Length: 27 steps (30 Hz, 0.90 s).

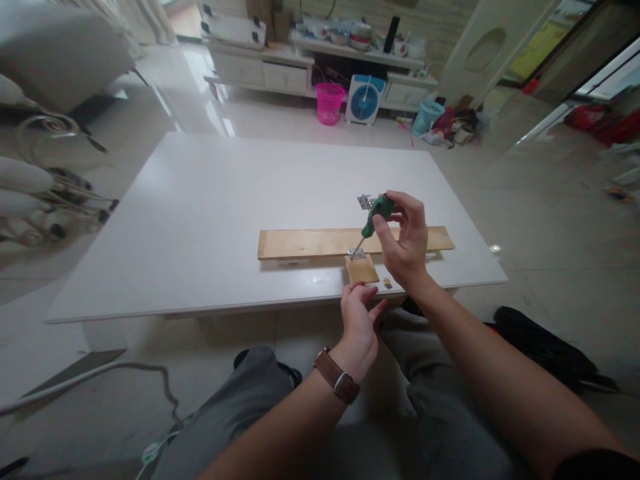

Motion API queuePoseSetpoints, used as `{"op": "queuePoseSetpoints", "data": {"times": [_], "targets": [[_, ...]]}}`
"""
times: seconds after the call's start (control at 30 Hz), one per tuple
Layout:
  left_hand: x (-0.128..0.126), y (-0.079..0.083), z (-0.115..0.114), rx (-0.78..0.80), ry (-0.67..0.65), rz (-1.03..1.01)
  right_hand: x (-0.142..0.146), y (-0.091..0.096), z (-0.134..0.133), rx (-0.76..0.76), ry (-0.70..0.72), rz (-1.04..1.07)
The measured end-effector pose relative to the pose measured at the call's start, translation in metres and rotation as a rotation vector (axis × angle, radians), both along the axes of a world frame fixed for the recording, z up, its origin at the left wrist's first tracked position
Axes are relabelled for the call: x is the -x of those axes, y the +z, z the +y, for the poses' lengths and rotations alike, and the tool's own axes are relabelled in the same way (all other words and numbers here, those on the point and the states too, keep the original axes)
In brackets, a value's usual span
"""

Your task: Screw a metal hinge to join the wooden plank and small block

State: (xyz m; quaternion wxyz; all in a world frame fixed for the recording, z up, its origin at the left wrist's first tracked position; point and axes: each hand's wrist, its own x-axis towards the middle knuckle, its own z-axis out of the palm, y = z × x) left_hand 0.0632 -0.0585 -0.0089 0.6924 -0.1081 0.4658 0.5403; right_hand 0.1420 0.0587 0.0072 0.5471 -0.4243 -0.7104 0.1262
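Observation:
My right hand (404,239) is closed around the green handle of a screwdriver (374,219), whose tip points down at a small metal hinge (357,253). The hinge lies where a long wooden plank (305,243) meets a small wooden block (361,269). My left hand (358,320), with a brown watch strap at the wrist, sits at the near table edge just below the block, fingers curled and touching its near edge. Behind the screwdriver, another metal hinge (365,201) lies on the white table (200,220).
A tiny blue and yellow object (387,283) lies on the table beside the block. A black bag (545,347) lies on the floor at my right. A pink basket (329,103), a blue fan (365,100) and a white cabinet stand beyond the table.

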Motion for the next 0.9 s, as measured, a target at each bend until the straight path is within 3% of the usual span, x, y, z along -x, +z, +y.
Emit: {"op": "queuePoseSetpoints", "data": {"times": [0.37,0.57,0.77,0.9], "targets": [[0.0000,-0.0004,0.0003,-0.001,0.000,0.000,0.0009,0.0041,-0.0019,-0.042,-0.010,-0.022],[-0.0009,0.0026,0.0012,0.012,0.008,0.001,-0.0001,-0.0004,0.0019,-0.047,0.071,-0.003],[-0.0019,0.0023,0.0003,0.027,0.007,0.012,-0.0013,0.0002,0.0044,-0.145,-0.009,-0.048],[-0.0013,0.0014,-0.0002,0.018,0.000,0.017,-0.0005,0.0007,0.0027,-0.130,0.012,-0.037]]}}
